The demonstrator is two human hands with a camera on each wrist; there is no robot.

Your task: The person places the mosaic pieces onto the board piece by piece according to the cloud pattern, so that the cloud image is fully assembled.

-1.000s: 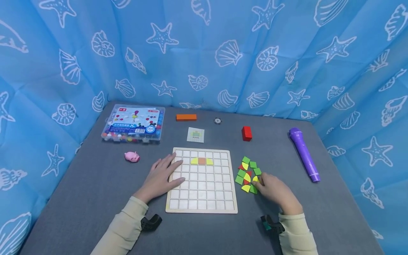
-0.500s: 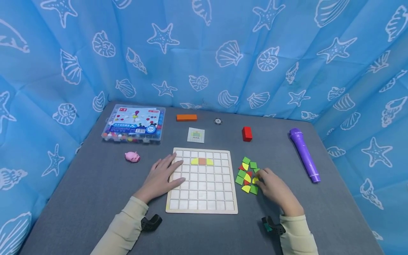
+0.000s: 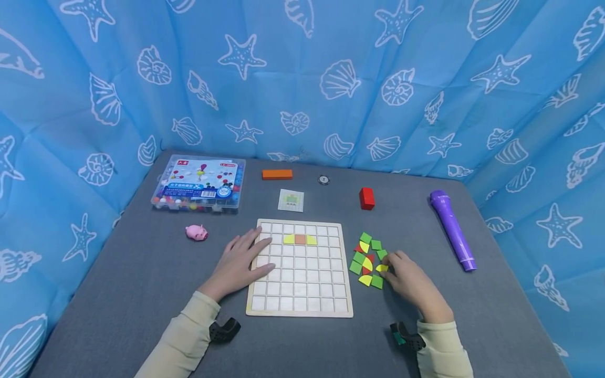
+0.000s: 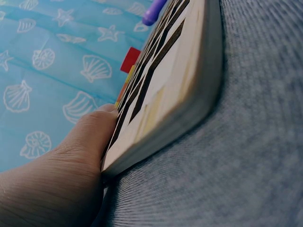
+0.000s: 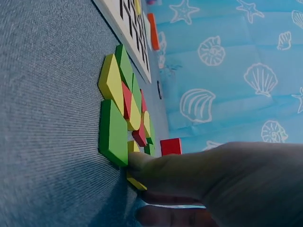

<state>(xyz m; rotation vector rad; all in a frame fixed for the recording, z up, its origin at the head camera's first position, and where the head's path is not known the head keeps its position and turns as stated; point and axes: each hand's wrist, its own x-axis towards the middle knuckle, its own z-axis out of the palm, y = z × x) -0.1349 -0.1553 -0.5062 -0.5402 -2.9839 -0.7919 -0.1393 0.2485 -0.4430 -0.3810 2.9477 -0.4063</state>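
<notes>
Right of the wooden grid board [image 3: 300, 314], one yellow quarter-circle tile [image 3: 381, 268] is sitting leftward of the nearer right hand [image 3: 410, 276], thumb and finger pinching it, the left hand [image 3: 238, 261] resting spread on the board's left edge.

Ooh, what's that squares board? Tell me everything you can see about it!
The board looks like pale wood: squarish, with a plain rim and whitish squares inside, divided by lines that look dark in the left wrist view. Yellowish streaks mark its near left corner. It lies flat on the gray table. Toward the far side, an orange square sits in a row between two yellow rounded pieces. The person's left hand rests over its left edge, hiding some squares.
</notes>
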